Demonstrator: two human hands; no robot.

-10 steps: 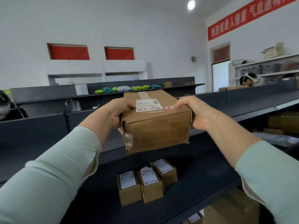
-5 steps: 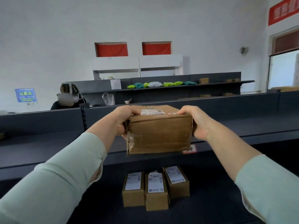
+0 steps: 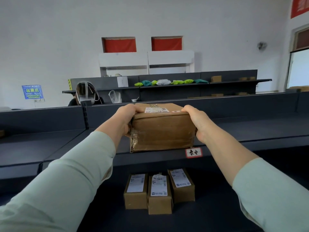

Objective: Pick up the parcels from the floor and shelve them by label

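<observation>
A worn brown cardboard parcel [image 3: 162, 129] with a white shipping label on top rests with its bottom edge at the front lip of the dark upper shelf [image 3: 250, 131]. My left hand [image 3: 124, 120] grips its left end and my right hand [image 3: 196, 122] grips its right end. A red-bordered shelf tag [image 3: 193, 152] with handwritten characters is stuck on the shelf edge just below the parcel's right corner. Three small labelled boxes [image 3: 159, 191] stand side by side on the shelf below.
A person wearing a headset [image 3: 86, 94] sits behind the shelving at the back left. A farther dark shelf [image 3: 234, 81] holds green, teal and white bags [image 3: 170, 82] and a few small boxes. A blue sign [image 3: 33, 92] hangs on the left wall.
The view has swung left and I have brought the parcel forward and down onto the upper shelf's front edge, beside the tag. Both hands keep their grip.
</observation>
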